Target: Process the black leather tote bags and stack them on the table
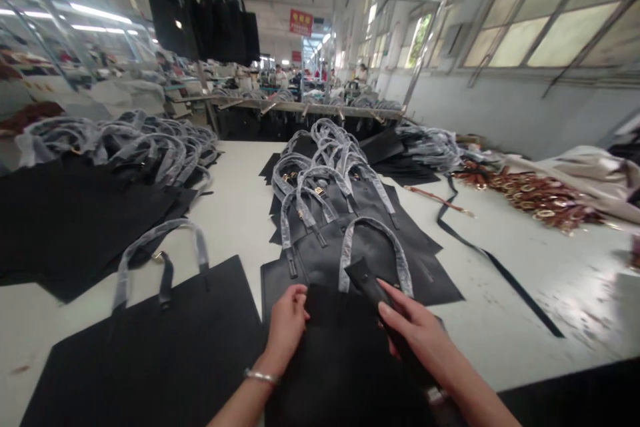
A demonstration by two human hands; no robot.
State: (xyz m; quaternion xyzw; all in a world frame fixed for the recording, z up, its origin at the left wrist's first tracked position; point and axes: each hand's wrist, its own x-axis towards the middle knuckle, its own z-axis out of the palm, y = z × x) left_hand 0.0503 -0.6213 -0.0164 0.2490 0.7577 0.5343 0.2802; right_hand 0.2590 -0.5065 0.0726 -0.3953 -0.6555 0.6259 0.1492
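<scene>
In the head view, a black strap (367, 280) is gripped by the right hand (415, 320), thumb on top and fingers closed around it. Its free end is tilted up over the top of a panel (340, 373), probably so that it can be seen and steered. The left hand (286, 323) is held at the panel's upper left edge, fingers half curled; whether the edge is pinched or merely touched cannot be told. The panel seems to be steadied there. It is laid flat on the table (235, 200), directly before the person, presumably to be kept within easy reach.

Just beyond, a handle (367, 223) is arched upright; by which panel it is borne cannot be told. Behind it a pile (420, 243) is spread in overlapping layers, its film-wrapped handles apparently turned away so that the near side is left free. The farther surface is blocked by these loops.

To the left, a second panel (175, 347) is laid nearby, with a larger stack (85, 213) behind it. On the right, a long strip (500, 267) is stretched across the table, near brown straps (545, 197) heaped together. Bags (200, 20) are hung on a rack beyond.
</scene>
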